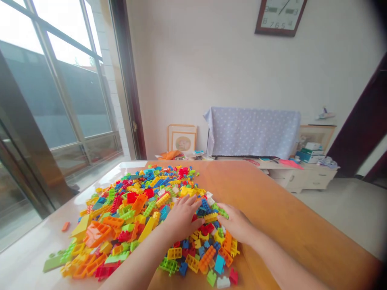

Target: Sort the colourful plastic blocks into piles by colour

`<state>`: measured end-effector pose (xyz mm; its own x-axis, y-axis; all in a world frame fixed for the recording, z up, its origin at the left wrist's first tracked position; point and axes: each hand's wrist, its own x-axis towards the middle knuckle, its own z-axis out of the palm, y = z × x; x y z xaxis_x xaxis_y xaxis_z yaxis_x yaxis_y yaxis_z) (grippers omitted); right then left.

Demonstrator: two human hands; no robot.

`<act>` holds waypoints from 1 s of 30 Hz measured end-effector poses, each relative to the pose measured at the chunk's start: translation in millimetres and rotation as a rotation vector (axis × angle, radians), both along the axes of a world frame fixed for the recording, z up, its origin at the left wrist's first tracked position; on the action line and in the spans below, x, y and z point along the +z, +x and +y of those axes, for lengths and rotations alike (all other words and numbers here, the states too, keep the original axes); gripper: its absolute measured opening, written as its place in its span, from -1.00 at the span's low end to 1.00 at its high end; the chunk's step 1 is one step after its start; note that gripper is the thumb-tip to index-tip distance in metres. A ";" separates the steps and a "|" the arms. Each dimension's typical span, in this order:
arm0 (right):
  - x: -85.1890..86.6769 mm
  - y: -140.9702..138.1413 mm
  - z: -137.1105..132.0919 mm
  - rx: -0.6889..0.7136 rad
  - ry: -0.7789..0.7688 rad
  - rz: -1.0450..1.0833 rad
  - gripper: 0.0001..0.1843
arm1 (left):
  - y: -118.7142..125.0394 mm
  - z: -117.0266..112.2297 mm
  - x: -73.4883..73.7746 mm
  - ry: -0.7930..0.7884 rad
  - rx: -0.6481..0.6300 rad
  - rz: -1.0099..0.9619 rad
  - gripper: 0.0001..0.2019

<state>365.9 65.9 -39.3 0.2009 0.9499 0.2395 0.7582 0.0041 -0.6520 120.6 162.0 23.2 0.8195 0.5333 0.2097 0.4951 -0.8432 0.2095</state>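
Note:
A wide heap of colourful plastic building bricks (pixel 133 209) covers the left and middle of a wooden table (pixel 287 225). My left hand (pixel 181 217) lies on the heap with its fingers stretched forward over the bricks. My right hand (pixel 236 223) rests at the heap's right edge, fingers curled down among the bricks. Between the two hands lies a yellow brick (pixel 211 218); whether the right fingers grip it or any brick is hidden. Both forearms reach in from the bottom of the view.
A single orange brick (pixel 65 226) lies apart at the left. A large window (pixel 54 92) runs along the left. Behind the table stand a cloth-covered object (pixel 254 131), a low white cabinet (pixel 305 175) with clutter, and picture frames (pixel 182 139). A clock (pixel 279 16) hangs above.

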 end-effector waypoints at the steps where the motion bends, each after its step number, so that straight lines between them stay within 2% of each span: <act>1: -2.4 -0.9 0.5 0.006 -0.007 0.005 -0.50 | 0.8 1.0 -0.5 -0.011 -0.026 0.013 -0.40; 6: -7.6 6.7 6.4 -0.003 -0.030 0.177 -0.64 | 1.1 1.0 8.8 -0.010 -0.053 0.004 -0.61; 10: -6.6 29.6 29.3 -0.061 -0.031 0.271 -0.70 | 5.6 6.3 21.2 -0.046 -0.039 0.006 -0.72; 13: -2.9 42.7 52.0 -0.070 -0.043 0.251 -0.58 | 12.4 12.2 26.6 -0.087 -0.044 0.026 -0.72; 16: 7.6 45.0 70.9 0.052 -0.082 0.165 -0.32 | 17.6 14.6 27.9 -0.091 -0.028 0.006 -0.74; 19: 20.9 39.5 84.2 0.219 -0.110 0.015 -0.24 | 16.6 16.6 27.0 -0.076 -0.011 -0.042 -0.79; 22: 26.4 33.9 93.3 0.281 -0.179 -0.060 -0.28 | 9.1 24.5 24.7 -0.032 0.041 -0.095 -0.80; 26: 16.5 36.7 100.7 0.264 -0.202 -0.063 -0.33 | -2.5 41.6 15.9 0.013 0.117 -0.142 -0.70; 30: 2.4 48.3 100.1 0.199 -0.168 0.005 -0.38 | -5.1 52.2 1.3 0.052 0.182 -0.062 -0.50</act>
<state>414.2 166.0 -36.9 0.0064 0.9972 0.0745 0.7502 0.0444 -0.6598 115.6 214.2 24.5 0.6954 0.6586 0.2876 0.6279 -0.7515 0.2027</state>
